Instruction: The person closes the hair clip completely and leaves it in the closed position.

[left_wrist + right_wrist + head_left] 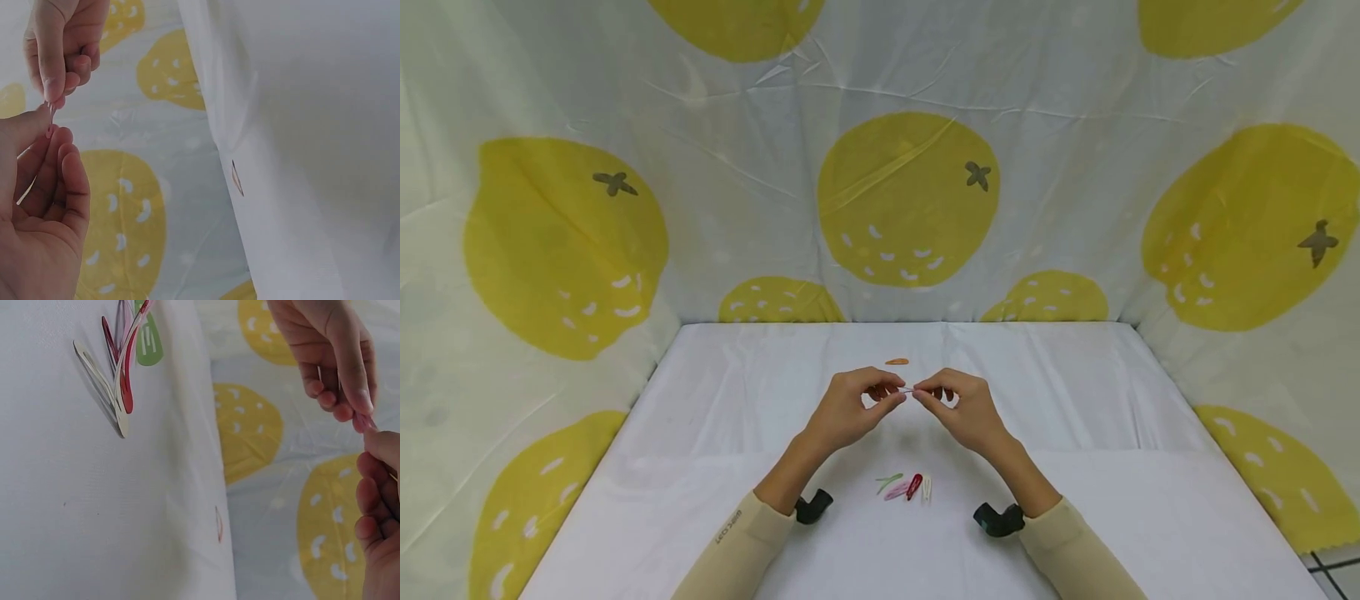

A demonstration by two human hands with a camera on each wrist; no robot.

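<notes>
A small pink hair clip (907, 390) is pinched at both ends, above the table. My left hand (850, 407) holds one end between thumb and fingertips, and my right hand (967, 410) pinches the other. Close up in the left wrist view, the pink hair clip (50, 130) spans the short gap between the two hands; fingertips cover much of it. Nearer me on the table lie a green clip (890, 482), another pink clip (897, 491), a red clip (914, 487) and a white clip (927, 489). In the right wrist view, the red clip (127, 394) and white clip (100, 378) appear open.
An orange hair clip (897, 362) lies beyond the hands, toward the table's back edge. White cloth (1075, 533) covers the table. Lemon-print fabric (910, 200) hangs behind it and along both sides. A black wrist device (998, 521) sits below each wrist.
</notes>
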